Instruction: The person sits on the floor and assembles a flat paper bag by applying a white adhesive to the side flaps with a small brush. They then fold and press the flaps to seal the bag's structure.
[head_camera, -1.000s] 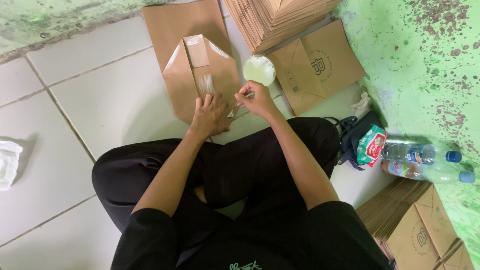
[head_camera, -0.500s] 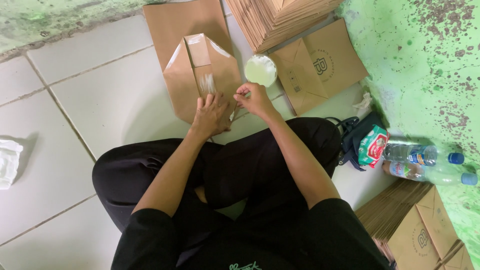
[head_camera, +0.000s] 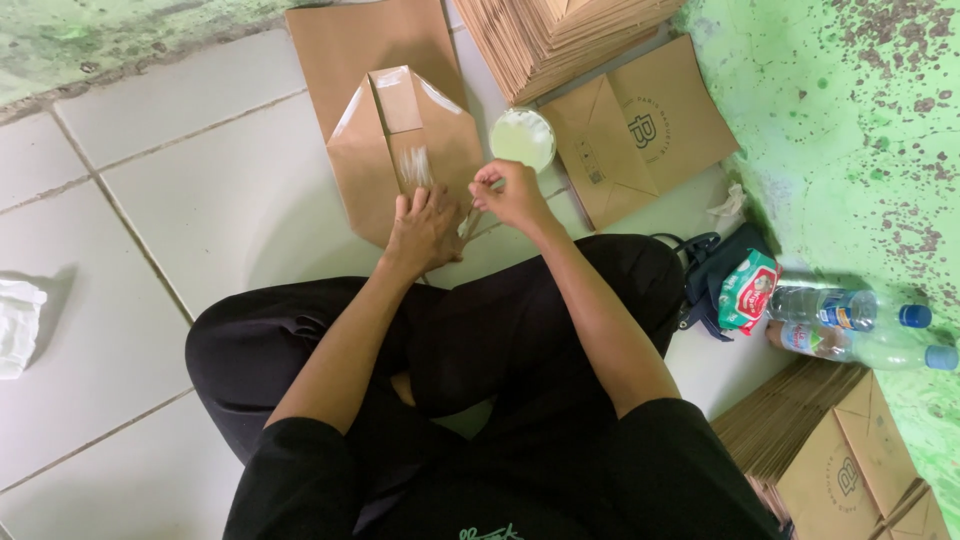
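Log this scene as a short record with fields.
setting: white tiled floor, person sitting cross-legged
left hand: pressed flat on a folded brown paper bag
right hand: fingers pinched on a thin stick, near a small round tub of pale paste
nearby: stacks of brown paper bags, two plastic water bottles

Floor workshop: stacked paper bags (head_camera: 560, 35)

Pale tiled floor (head_camera: 200, 190) w/ dark grout, flaking green wall (head_camera: 850, 120) on rt, even daylight.
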